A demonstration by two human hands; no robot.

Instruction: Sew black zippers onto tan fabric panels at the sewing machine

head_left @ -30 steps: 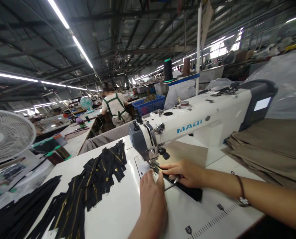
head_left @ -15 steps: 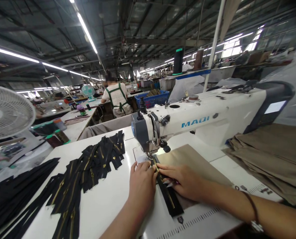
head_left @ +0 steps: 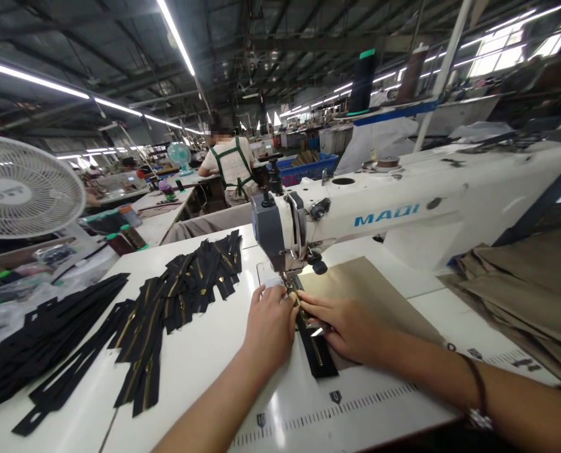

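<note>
A black zipper (head_left: 317,351) with gold teeth lies under the needle of a white sewing machine (head_left: 403,207). My left hand (head_left: 269,324) rests flat on the table at the zipper's left edge, fingers stretched toward the presser foot. My right hand (head_left: 344,327) lies flat on the zipper's right side and on a tan fabric piece (head_left: 369,292), fingers extended and pressing both down.
Piles of black zippers (head_left: 186,292) spread over the white table (head_left: 204,384) to the left. Folded tan fabric (head_left: 526,289) is stacked at the right. A white fan (head_left: 22,189) stands at far left. A person in a green apron (head_left: 230,167) sits ahead.
The zipper has fed further under the needle, so less of it shows in front. Both hands have moved slightly forward with it. The view has tilted down and shifted left.
</note>
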